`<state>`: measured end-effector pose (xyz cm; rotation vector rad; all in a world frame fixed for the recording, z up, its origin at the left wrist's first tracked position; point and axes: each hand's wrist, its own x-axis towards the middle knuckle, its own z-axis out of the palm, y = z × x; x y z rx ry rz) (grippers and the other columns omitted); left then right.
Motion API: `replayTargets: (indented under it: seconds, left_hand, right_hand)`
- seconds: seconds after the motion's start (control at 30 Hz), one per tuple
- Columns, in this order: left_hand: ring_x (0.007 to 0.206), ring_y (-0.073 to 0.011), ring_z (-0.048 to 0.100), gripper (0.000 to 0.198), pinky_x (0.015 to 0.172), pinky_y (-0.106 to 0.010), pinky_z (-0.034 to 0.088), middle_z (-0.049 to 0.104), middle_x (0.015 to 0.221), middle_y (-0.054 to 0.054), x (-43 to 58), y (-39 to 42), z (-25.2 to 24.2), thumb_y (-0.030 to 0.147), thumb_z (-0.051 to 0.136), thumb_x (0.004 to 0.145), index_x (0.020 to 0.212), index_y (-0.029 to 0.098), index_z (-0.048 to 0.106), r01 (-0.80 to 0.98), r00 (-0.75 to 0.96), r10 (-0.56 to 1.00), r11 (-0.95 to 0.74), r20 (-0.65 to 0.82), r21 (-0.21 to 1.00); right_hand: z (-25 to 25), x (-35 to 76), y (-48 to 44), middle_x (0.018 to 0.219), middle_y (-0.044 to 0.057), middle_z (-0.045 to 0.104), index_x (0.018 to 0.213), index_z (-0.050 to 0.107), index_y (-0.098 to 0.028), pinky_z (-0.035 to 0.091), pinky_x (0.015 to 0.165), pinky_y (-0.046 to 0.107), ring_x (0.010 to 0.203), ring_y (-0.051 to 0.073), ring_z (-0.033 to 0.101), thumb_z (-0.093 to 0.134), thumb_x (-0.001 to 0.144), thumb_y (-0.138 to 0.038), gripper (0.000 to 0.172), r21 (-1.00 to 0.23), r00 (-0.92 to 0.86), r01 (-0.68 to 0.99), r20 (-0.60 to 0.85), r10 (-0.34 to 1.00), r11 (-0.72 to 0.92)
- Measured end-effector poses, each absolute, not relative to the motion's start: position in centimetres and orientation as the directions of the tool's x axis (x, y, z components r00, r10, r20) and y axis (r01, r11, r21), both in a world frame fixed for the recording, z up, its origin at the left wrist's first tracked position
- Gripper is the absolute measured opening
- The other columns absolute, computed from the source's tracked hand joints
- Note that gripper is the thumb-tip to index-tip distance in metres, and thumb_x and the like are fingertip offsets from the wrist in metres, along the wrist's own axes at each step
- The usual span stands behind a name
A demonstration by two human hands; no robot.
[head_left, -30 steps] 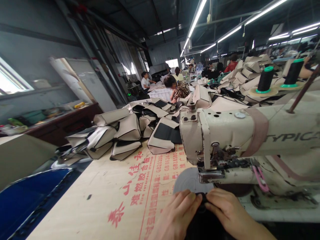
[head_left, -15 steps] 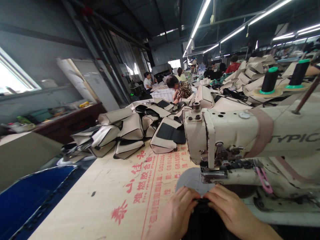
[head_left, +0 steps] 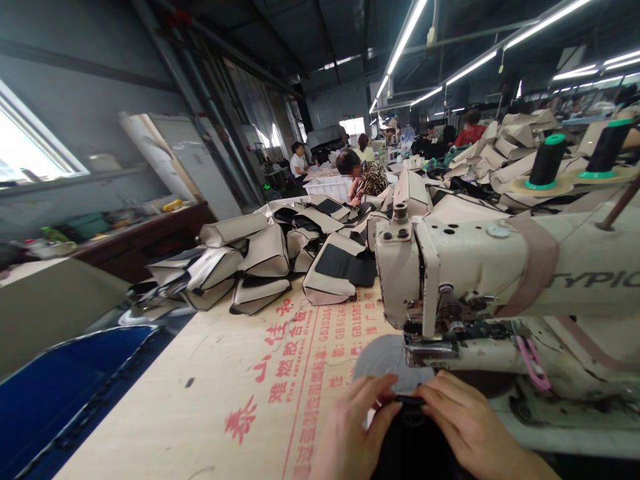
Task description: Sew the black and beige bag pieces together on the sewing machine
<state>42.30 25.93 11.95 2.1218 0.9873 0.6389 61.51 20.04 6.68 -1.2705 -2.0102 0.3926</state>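
Note:
Both hands are at the top edge of a black soft piece (head_left: 413, 447), probably cloth, just in front of the sewing machine (head_left: 470, 267). My left hand (head_left: 357, 423) grips the left end of that edge between thumb and fingers. On the other side my right hand (head_left: 460, 420) pinches the right end, its fingers bent over the edge. A small dark loop-like shape shows just below the edge between the hands; its kind is unclear. The machine's needle area and narrow arm (head_left: 433, 353) are a little beyond the fingertips, apart from the black piece.
Beige bags with black trim (head_left: 263, 250) are heaped behind the plywood tabletop (head_left: 200, 393). A blue bin (head_left: 65, 393) stands at the left. Black thread cones (head_left: 547, 163) rise over the machine, and a pink clip-like piece (head_left: 533, 363) hangs from it. Several people sit farther back.
My left thumb and index finger have spread slightly apart at the edge, and more of the black piece's top shows. The right hand keeps its grip. The view has shifted a little.

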Motion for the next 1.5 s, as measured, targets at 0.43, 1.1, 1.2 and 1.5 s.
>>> replayTargets:
  seconds: [0.43,1.1,1.2,1.5]
  left_hand:
    - [0.085,-0.0209,0.060,0.035,0.068,-0.030,0.048,0.064,0.088,-0.007,40.8,28.8,8.3,0.048,0.057,0.072,0.086,0.016,0.062,0.298,0.074,0.982,0.146,-0.175,0.943]
    - [0.109,-0.0182,0.052,0.030,0.096,-0.031,0.040,0.057,0.118,-0.003,40.6,24.4,11.2,0.035,0.046,0.086,0.112,0.028,0.059,0.433,0.600,0.800,-0.320,-0.005,0.843]
    - [0.114,-0.0192,0.049,0.034,0.102,-0.034,0.034,0.057,0.120,-0.003,40.8,23.5,9.1,0.038,0.038,0.088,0.112,0.026,0.059,0.385,0.456,0.890,-0.171,-0.026,0.907]
    - [0.058,-0.0137,0.051,0.034,0.055,-0.022,0.037,0.056,0.059,0.002,43.7,27.6,11.4,0.040,0.039,0.087,0.066,0.019,0.057,0.563,0.371,0.919,-0.334,0.129,0.757]
  right_hand:
    - [6.2,61.8,19.8,0.090,0.005,0.053,0.105,0.047,-0.019,0.044,0.073,0.034,0.082,0.019,0.049,0.034,0.092,-0.012,0.019,-0.577,-0.229,0.666,0.444,0.866,0.472]
    - [7.2,62.0,20.3,0.088,0.005,0.053,0.100,0.053,-0.018,0.043,0.074,0.031,0.083,0.018,0.050,0.036,0.093,-0.016,0.019,-0.637,-0.275,0.634,0.345,0.898,0.439]
    - [7.3,61.8,20.5,0.086,0.005,0.054,0.096,0.055,-0.017,0.043,0.072,0.031,0.081,0.018,0.051,0.037,0.093,-0.017,0.019,-0.611,-0.291,0.651,0.347,0.892,0.450]
    - [8.3,60.7,20.8,0.087,0.004,0.057,0.089,0.058,-0.019,0.042,0.074,0.027,0.083,0.018,0.054,0.040,0.092,-0.029,0.021,-0.807,-0.056,0.510,0.315,0.947,0.299]
